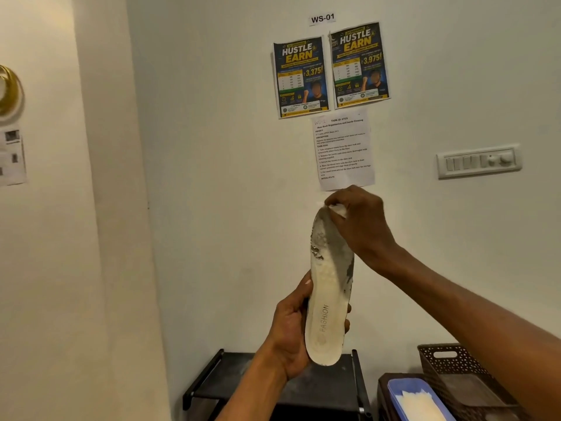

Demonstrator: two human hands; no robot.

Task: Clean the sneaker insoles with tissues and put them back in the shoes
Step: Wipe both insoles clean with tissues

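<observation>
Right in front of me, my left hand (290, 332) grips the heel end of a long, off-white foam insole (329, 299). My thumb lies along its left edge and my fingertips curl round the right edge. The insole stands nearly upright with its toe end at the top. The word FASHION is printed along the heel half, and grey, worn patches cover the toe half. My right hand (361, 223) is bunched round a crumpled white tissue (338, 210) and presses it against the very tip of the insole.

Below my hands stands a black metal shoe rack (321, 387) with a dusty top shelf. To its right is a dark brown perforated plastic basket (455, 364), and just in front of that a light blue plastic tray (403, 382) holds folded white sheets (420, 405).

On the pale wall behind hang two dark blue posters (300, 77), a printed white instruction sheet (344, 150) beneath them, a small WS-01 label (322, 18) above, and a white switch panel (479, 161) to the right.
</observation>
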